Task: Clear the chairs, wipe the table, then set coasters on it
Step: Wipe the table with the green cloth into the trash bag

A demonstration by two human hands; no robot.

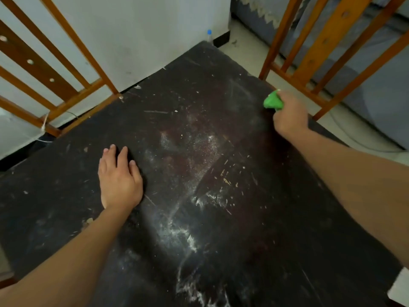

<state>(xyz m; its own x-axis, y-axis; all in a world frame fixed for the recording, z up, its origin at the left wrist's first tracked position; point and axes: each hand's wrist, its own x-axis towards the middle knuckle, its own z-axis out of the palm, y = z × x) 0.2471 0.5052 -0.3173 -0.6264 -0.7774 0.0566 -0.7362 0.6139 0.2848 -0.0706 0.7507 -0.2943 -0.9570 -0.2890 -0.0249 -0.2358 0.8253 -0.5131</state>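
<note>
Most of the green cloth (pixel 272 101) hides inside the right hand (pixel 290 115).

Left hand (pixel 119 180) flat on table (pixel 221 240), left of centre. Right hand (pixel 290 114) at far right edge, gripping cloth (pixel 273 101). Chairs (pixel 51 85) at both far corners; bottle (pixel 209 35) beyond.

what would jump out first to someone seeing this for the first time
The dark table fills most of the view, scratched and streaked with white dust through its middle and near edge. Next comes the bright green cloth bunched in the right hand at the table's far right edge, while the left hand lies flat on the left part of the top. Two orange wooden chairs, one at far left and one at far right, frame the scene.
</note>
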